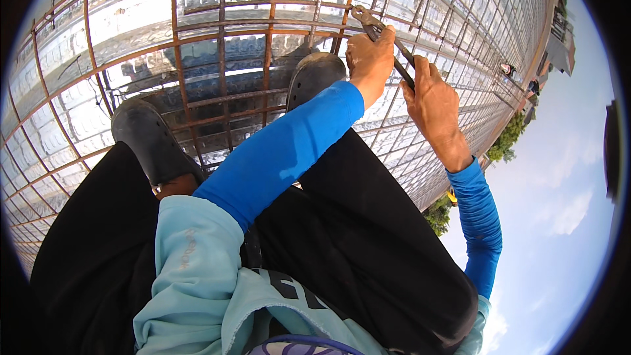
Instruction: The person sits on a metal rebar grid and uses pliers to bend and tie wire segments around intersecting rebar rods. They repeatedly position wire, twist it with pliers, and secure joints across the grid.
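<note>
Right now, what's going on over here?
A person is working over a grid of rusty bars above shiny sheeting. The right hand grips the handles of dark metal nippers, while the left hand is curled just behind the tool's jaws. Those jaws sit close to a bar crossing; it's unclear whether they touch.

Over a grid of rusty bars (223, 96) laid above shiny ribbed metal sheeting (131, 0), the right hand (434, 102) grips the handles of dark metal pincers (403, 52), whose head meets a bar crossing. The left hand (369, 62) curls against the pincers near that head. Two dark shoes (146, 141) rest on the grid, below black trousers (368, 223).
</note>
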`<state>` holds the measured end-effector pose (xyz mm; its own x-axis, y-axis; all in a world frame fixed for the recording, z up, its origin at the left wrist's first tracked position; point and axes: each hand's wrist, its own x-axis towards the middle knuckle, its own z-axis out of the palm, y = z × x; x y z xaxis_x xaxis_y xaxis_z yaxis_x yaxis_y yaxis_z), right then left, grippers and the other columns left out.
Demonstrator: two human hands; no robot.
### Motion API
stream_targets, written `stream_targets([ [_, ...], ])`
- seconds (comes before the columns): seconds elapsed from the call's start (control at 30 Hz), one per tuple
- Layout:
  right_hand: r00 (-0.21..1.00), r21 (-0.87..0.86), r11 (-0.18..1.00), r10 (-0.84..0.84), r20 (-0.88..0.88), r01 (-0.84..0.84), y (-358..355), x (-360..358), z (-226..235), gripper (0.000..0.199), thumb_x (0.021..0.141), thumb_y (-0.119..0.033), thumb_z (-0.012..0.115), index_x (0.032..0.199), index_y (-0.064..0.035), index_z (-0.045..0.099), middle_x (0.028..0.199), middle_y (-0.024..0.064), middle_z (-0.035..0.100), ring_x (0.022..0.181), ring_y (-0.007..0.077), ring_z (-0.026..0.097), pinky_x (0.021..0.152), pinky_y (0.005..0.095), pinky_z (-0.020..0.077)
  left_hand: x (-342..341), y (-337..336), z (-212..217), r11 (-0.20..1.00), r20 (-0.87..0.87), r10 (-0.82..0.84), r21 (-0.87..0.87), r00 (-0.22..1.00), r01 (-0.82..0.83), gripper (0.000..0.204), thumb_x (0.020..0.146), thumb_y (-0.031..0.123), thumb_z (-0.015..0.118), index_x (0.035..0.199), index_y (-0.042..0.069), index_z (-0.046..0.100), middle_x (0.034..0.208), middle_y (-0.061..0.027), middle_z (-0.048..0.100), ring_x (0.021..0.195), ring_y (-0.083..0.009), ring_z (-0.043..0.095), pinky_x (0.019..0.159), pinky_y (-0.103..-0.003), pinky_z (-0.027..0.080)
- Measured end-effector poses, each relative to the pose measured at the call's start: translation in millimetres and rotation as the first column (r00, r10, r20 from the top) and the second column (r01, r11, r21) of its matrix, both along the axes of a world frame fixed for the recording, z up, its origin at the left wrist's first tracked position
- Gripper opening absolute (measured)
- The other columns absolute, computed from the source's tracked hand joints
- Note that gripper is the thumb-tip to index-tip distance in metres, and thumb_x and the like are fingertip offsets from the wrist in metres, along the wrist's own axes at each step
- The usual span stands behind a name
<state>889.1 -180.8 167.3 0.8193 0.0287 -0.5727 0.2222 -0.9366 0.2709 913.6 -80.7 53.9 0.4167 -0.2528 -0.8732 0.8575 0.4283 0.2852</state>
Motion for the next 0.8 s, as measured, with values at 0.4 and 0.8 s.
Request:
stream_targets([
  [0.4, 0.637, 0.232, 0.615, -0.592, -0.494, 0.753, -13, 25, -2, 0.031, 0.107, -0.028, 0.062, 0.102, 0.0022, 0.061, 0.065, 0.0022, 0.053, 0.052, 0.0144, 0.056, 0.042, 0.0281, 0.0446, -28, 3, 12, 0.969, -0.029, 0.068, 0.24, 0.997, -0.059, 0.082, 0.11, 0.061, 0.035, 0.084, -0.01, 0.067, 0.081, -0.0274, 0.067, 0.083, -0.0448, 0.063, 0.082, -0.055, 0.047],
  [0.8, 0.275, 0.126, 0.257, -0.705, -0.653, 0.958, -19, 27, 0, 0.043, 0.096, -0.045, 0.078, 0.09, -0.0067, 0.061, 0.059, -0.0013, 0.054, 0.045, 0.0078, 0.055, 0.037, 0.0269, 0.0439, -21, -12, -22, 0.972, -0.079, 0.106, -0.203, 0.991, -0.12, 0.052, 0.097, 0.059, 0.071, 0.085, 0.01, 0.06, 0.062, 0.0036, 0.04, 0.048, -0.0099, 0.032, 0.043, -0.03, 0.025],
])
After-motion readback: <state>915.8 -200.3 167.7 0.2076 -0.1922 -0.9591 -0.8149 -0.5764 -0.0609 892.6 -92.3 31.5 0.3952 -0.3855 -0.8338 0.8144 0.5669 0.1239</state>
